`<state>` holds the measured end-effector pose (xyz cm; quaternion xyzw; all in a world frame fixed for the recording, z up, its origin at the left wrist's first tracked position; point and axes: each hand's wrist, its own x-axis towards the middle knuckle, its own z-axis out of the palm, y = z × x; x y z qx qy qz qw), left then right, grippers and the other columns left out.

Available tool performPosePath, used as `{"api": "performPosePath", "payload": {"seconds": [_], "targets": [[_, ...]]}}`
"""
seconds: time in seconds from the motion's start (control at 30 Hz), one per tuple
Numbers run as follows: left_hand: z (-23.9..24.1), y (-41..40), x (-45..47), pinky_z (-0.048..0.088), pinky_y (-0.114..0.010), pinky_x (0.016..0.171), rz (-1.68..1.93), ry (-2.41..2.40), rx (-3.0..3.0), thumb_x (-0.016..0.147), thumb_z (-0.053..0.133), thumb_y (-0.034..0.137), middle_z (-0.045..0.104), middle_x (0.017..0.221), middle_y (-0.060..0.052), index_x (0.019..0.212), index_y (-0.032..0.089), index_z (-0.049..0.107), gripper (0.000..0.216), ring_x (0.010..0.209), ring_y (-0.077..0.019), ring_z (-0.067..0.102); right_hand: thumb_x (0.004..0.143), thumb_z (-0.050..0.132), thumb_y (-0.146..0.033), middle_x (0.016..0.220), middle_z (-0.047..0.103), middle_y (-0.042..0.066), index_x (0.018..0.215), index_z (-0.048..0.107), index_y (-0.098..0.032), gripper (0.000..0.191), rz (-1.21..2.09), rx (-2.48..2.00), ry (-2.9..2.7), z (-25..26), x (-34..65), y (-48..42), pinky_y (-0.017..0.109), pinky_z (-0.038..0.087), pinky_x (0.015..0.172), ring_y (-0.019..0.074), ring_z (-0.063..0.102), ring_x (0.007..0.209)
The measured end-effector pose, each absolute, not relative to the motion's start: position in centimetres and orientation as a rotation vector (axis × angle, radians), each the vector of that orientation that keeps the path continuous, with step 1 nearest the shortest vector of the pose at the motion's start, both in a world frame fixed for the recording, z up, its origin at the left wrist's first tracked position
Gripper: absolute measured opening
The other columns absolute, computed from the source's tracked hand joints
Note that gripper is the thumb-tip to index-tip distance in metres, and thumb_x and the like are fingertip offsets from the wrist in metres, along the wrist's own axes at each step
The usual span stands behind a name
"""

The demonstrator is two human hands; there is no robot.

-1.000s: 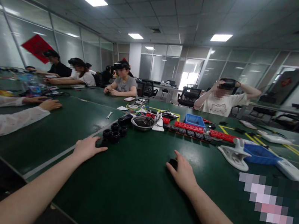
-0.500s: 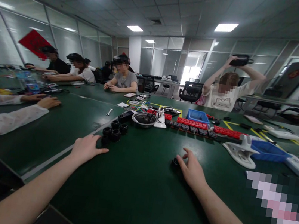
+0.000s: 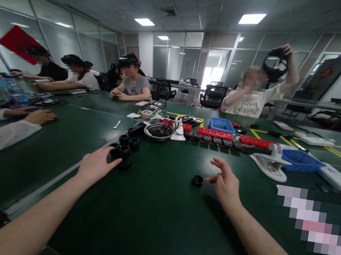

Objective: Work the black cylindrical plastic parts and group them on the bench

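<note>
My left hand (image 3: 96, 165) is at the near left of a cluster of short, black, hollow-topped round pieces (image 3: 124, 150). Its thumb and fingers are apart around the nearest ones and seem to touch them; the fingertips are partly hidden. A single black round piece (image 3: 197, 180) stands upright on the green table (image 3: 157, 211). Just to its right, my right hand (image 3: 225, 183) is open, thumb close to the piece but apart from it, forefinger stretched out above.
Behind the cluster lie a black power strip (image 3: 137, 129), a metal bowl (image 3: 159, 133) of cables and a wrench (image 3: 117, 124). Red strips (image 3: 215, 133), a white clamp (image 3: 271, 165) and a blue tray (image 3: 301, 161) are farther right. A co-worker's hand (image 3: 41, 116) rests at left.
My right hand has drawn back to the right, off the lone black piece. My left thumb has come closer to the cluster. A person opposite has lowered one arm, holding black headgear in the other.
</note>
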<state>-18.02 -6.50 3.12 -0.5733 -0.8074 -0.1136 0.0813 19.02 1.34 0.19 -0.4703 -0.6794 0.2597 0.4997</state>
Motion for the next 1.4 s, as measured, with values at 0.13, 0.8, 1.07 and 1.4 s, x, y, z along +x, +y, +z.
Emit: {"api": "performPosePath", "payload": {"seconds": [0.13, 0.8, 1.07, 1.4], "targets": [[3.1, -6.7, -17.9, 0.044, -0.041, 0.079, -0.414, -2.388, -1.728, 0.077, 0.046, 0.051, 0.059, 0.105, -0.011, 0.11, 0.016, 0.052, 0.048, 0.093, -0.0288, 0.057, 0.069, 0.031, -0.01, 0.106, 0.056, 0.011, 0.109, 0.043, -0.016, 0.043, 0.652, -1.118, -1.658, 0.1, 18.9, 1.3, 0.029, 0.051, 0.052, 0.0117, 0.062, 0.049], [2.9, -8.5, -16.2, 0.043, -0.033, 0.087, -0.48, -2.369, -2.195, 0.076, 0.054, 0.025, 0.056, 0.109, -0.004, 0.103, 0.022, 0.051, 0.028, 0.102, -0.0216, 0.053, 0.062, 0.038, -0.01, 0.087, 0.045, 0.006, 0.099, 0.043, -0.018, 0.038, 0.226, -1.049, -1.785, -0.7, 18.8, 1.8, 0.037, 0.047, 0.069, 0.019, 0.05, 0.074], [1.7, -9.1, -19.1, 0.046, -0.033, 0.077, -0.536, -2.499, -1.991, 0.076, 0.055, 0.039, 0.058, 0.101, -0.007, 0.101, 0.018, 0.049, 0.033, 0.094, -0.0235, 0.057, 0.071, 0.042, -0.017, 0.094, 0.049, 0.009, 0.107, 0.044, -0.015, 0.036, 0.247, -1.126, -1.799, -0.7, 18.7, 1.7, 0.037, 0.046, 0.067, 0.0191, 0.051, 0.072], [2.6, -9.1, -18.3, 0.034, -0.046, 0.092, -0.553, -2.415, -1.605, 0.072, 0.053, 0.054, 0.034, 0.128, -0.018, 0.127, 0.01, 0.032, 0.074, 0.116, -0.0353, 0.035, 0.079, 0.039, -0.021, 0.104, 0.063, 0.009, 0.125, 0.038, -0.02, 0.046, 0.249, -1.17, -1.789, 0.1, 18.2, 0.1, 0.036, 0.049, 0.065, 0.0157, 0.058, 0.055]]}}
